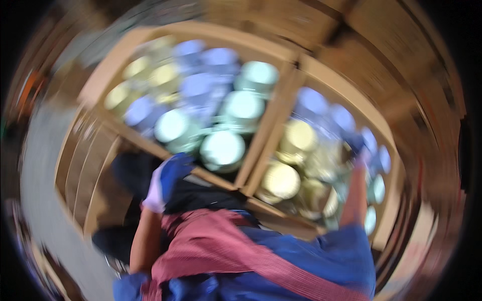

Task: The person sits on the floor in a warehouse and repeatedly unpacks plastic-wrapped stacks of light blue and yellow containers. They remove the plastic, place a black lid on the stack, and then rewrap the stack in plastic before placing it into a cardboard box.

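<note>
Two open cardboard boxes stand side by side before me, the left box [130,131] and the right box [348,82]. Mint-green-topped containers [223,148], yellow-topped containers [299,135] and blue-topped containers [197,86] fill both; the lower parts look clear, though blur hides detail. My left hand [167,180], in a blue and white glove, is at the near rim of the left box, fingers close to a mint-green top. My right hand [356,145] reaches into the right box among the blue tops. Blur and the containers hide its fingers, and whether it holds anything is unclear.
Brown cardboard cartons [380,56] are stacked beyond and to the right of the boxes. Open carton flaps [88,177] stick out at the near left. Grey floor [45,169] shows along the left. A double cardboard wall [269,128] divides the two boxes.
</note>
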`<state>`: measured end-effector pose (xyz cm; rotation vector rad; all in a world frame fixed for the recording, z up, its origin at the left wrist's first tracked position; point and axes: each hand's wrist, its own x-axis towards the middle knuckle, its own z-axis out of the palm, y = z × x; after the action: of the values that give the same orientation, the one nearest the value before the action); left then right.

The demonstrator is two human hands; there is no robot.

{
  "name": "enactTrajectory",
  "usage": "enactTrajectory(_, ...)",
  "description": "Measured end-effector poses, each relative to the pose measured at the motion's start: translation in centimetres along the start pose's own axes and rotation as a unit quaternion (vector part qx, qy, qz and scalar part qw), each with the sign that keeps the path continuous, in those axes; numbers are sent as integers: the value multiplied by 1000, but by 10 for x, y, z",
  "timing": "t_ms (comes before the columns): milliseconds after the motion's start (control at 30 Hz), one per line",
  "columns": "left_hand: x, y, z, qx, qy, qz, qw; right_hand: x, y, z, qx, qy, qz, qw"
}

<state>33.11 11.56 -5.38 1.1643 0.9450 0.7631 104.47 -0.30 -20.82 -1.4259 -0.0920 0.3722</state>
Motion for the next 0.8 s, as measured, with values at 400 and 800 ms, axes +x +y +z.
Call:
enactTrajectory(400, -411, -41, -107, 380, 735, 95, 553, -533, -55, 314, -52, -690, -433, 578)
enactTrajectory(800, -584, -174, -42, 346, 657, -453, 493, -781, -73, 365, -53, -832, -530, 156)
